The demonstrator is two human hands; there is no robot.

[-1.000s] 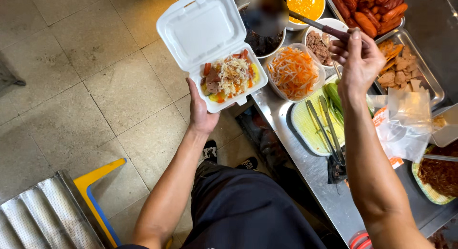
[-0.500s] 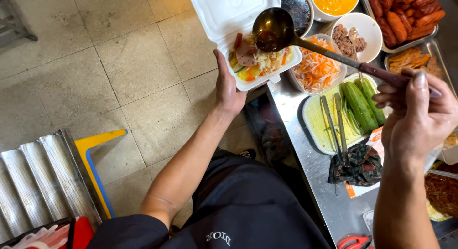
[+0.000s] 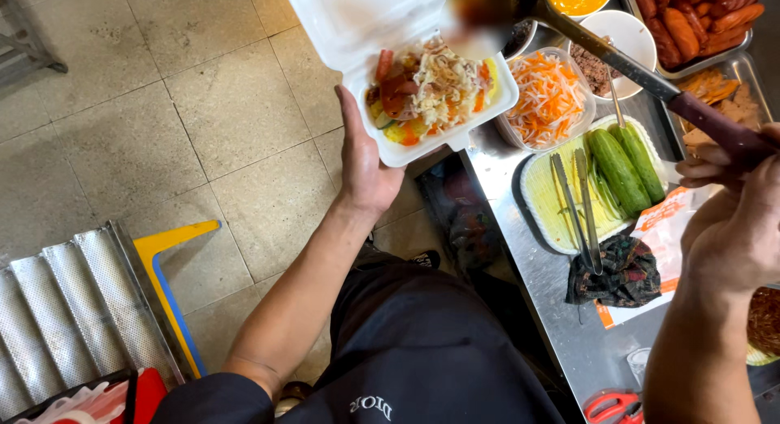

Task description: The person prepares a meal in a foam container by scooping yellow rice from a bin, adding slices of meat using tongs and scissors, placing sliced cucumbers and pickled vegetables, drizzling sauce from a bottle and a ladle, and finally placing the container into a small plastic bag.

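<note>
Steel surface [image 3: 561,310] beside us: our right hand [image 3: 735,229], grip wrapped on the ladle [image 3: 650,79], has brought it over the foam box [image 3: 422,91] our left hand [image 3: 366,164] cradles.

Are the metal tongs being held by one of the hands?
No, the tongs lie on the pale tray beside the cucumbers, while the right hand grips a ladle.

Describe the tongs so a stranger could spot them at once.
Start at the steel counter on the right. On it sits a pale tray of cucumbers; the metal tongs lie along its left side, thin and silver beside the thick green cucumbers.
</note>
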